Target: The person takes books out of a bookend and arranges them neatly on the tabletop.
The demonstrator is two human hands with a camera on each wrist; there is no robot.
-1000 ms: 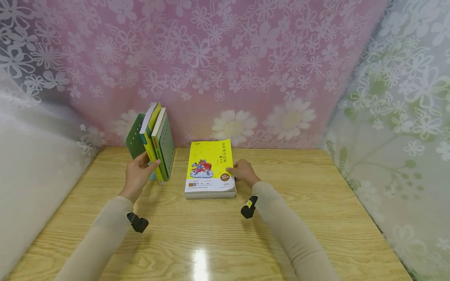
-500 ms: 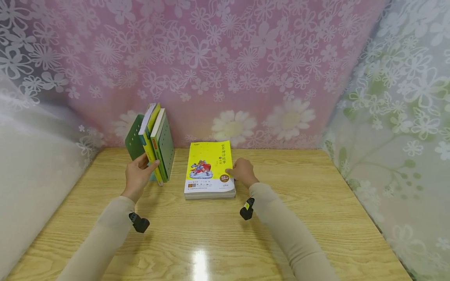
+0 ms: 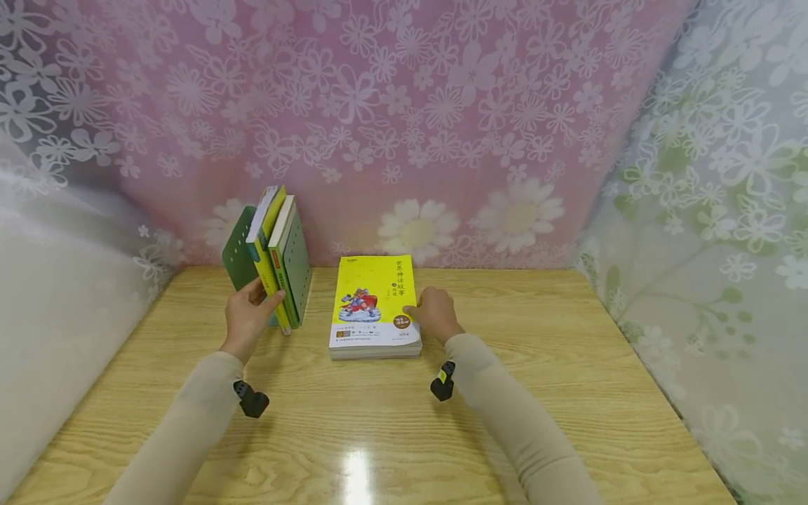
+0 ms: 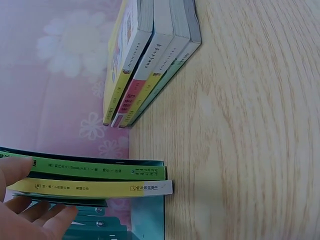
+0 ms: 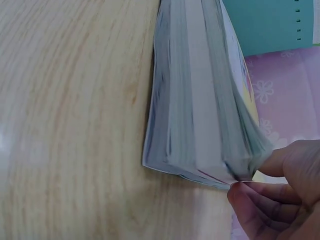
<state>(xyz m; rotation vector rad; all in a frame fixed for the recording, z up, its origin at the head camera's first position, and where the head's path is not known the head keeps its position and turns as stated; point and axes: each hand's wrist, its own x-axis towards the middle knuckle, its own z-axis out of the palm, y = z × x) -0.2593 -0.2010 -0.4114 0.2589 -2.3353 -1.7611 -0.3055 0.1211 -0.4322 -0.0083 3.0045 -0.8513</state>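
My left hand [image 3: 246, 312] pinches a slim yellow-spined book [image 3: 268, 270] that leans in a green bookend [image 3: 240, 252]. In the left wrist view its thumb lies on the upper side and the other fingers are below the yellow spine [image 4: 90, 187]. A green-spined book [image 3: 284, 280] stands right beside it. On the table, my right hand [image 3: 437, 312] grips the right edge of a yellow storybook [image 3: 375, 280], the top one of a flat stack, thumb on its cover. The right wrist view shows its page edges [image 5: 240, 135] bent at the corner between thumb and fingers.
Under the top storybook lie more books, their spines [image 4: 135, 95] visible in the left wrist view. All of it stands on a wood-grain table [image 3: 353, 421]. A pink flowered curtain [image 3: 391, 126] hangs behind, with pale curtains at both sides.
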